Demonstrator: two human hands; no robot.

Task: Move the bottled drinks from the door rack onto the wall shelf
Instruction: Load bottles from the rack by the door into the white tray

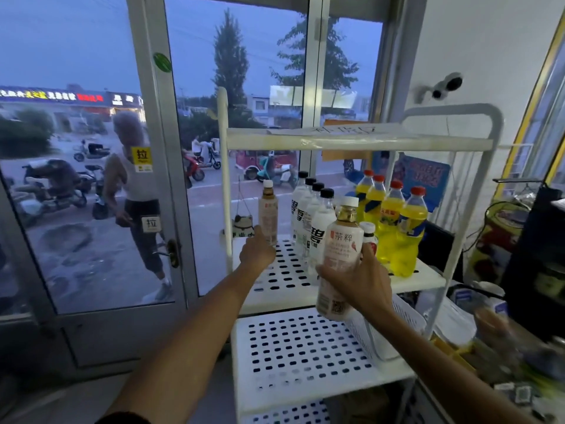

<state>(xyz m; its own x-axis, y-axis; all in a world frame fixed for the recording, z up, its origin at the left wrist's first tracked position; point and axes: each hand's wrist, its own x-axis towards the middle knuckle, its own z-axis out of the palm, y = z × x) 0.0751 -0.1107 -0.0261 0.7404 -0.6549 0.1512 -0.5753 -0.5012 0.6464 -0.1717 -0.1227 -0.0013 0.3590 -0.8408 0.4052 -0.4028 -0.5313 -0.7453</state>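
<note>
A white perforated rack (pixel 281 270) stands by the glass door. My left hand (pixel 257 251) grips the base of a pale milk-tea bottle (pixel 268 211) that stands upright at the far left of the middle tier. My right hand (pixel 356 281) holds a second, larger-looking milk-tea bottle (pixel 337 258) with a white cap, lifted in front of the rack. A row of white bottles with black caps (pixel 315 221) stands in the middle of that tier. Several yellow drink bottles with red caps (pixel 394 228) stand at its right.
The lower perforated tier (pixel 299 350) carries a white plastic basket (pixel 388 325) at its right. The top tier (pixel 351 137) holds a taped paper label. A cluttered counter (pixel 504 316) lies to the right. The glass door (pixel 91 179) is on the left, with a person outside.
</note>
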